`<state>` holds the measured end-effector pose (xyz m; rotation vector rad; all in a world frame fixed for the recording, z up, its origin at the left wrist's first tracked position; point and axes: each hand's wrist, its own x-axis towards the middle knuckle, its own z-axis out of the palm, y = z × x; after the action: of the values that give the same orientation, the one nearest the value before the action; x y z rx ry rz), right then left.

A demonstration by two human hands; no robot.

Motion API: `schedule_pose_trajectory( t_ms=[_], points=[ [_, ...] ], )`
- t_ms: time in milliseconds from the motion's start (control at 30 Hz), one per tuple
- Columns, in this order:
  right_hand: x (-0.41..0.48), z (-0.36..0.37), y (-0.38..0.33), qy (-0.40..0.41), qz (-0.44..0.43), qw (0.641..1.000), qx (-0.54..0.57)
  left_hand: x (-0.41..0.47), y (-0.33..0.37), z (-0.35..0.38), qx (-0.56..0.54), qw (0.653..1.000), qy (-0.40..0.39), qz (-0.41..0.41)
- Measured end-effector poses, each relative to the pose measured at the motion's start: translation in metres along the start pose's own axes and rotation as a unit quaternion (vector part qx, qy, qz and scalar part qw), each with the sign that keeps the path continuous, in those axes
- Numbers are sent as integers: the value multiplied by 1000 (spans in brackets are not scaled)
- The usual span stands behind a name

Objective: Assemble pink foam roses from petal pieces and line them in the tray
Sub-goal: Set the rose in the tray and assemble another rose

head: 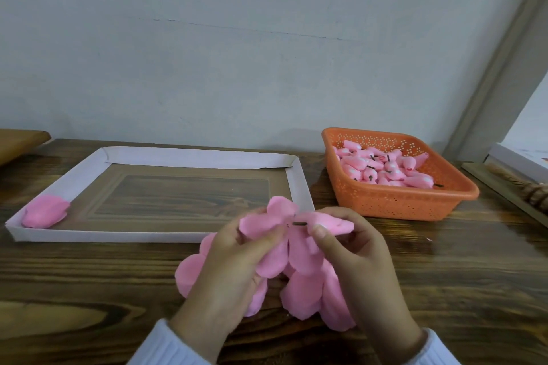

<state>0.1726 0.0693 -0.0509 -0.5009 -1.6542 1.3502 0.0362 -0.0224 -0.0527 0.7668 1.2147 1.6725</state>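
A pale, matte wall (237, 38) fills the upper half of the view. A grey frame (504, 68) slants up its right side and is cut off by the edge.

Below runs the dark, strongly grained wooden worktop (89, 275). At its far left a wooden board (17, 142) is only partly in view. At the far right a white box (516, 160) and a brown twisted thing (530, 195) are cropped and hard to make out.

The shallow tray (189, 157), with folded white card walls and a brown floor, lies left of centre. One finished rose (44, 213) rests in its near left corner, soft and blurred. The orange perforated plastic basket (400, 198) stands just to the right of the tray, holding pink foam buds (385, 166) with short dark stems.

A pile of petals (305, 284), thin and rounded, lies near the front edge, largely hidden behind both hands.

The left grip (237, 261) is curled round a lobed petal piece (267, 222), held above the pile. The right grip (355, 258) pinches a bud (335, 224) whose stem (299, 224) points at the petal piece's middle. Whether the tip has gone in cannot be told.

White ribbed sleeves (157, 344) are cut off at the bottom.
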Motion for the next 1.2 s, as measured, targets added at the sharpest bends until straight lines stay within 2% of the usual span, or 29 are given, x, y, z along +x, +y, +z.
schedule_pose_trajectory(
  t_ms=[67,100,167,233,300,367,433,500,633,867,1000,1100,1200],
  points=[
    [-1,2,-3,-32,-7,999,27,1,-5,2,8,999,43,30],
    [-1,3,-3,-38,5,996,79,1,-5,5,-16,998,56,34],
    [-2,7,-4,-15,84,963,256,1,-1,8,-126,991,41,34],
    [-3,10,0,28,164,921,353,1,2,10,-215,976,-6,34],
    [-6,14,3,43,219,914,338,0,3,9,-248,966,-56,35],
    [-9,17,3,15,236,934,268,-1,3,10,-231,969,-74,46],
    [-11,18,0,-9,233,952,197,0,1,12,-187,980,-24,60],
    [-12,18,-2,-16,227,958,176,0,-1,14,-128,987,49,85],
    [-11,18,-6,-36,217,959,178,-3,-2,15,-2,983,126,133],
    [-13,20,-4,-40,201,954,219,-6,-6,13,24,979,97,176],
    [-11,17,-1,-74,206,948,229,-5,-6,15,61,965,93,238],
    [-10,16,-4,-117,194,939,260,-4,-8,15,48,967,78,238],
    [-11,15,-2,-115,199,935,269,-3,-10,14,52,969,74,229]
  ],
)
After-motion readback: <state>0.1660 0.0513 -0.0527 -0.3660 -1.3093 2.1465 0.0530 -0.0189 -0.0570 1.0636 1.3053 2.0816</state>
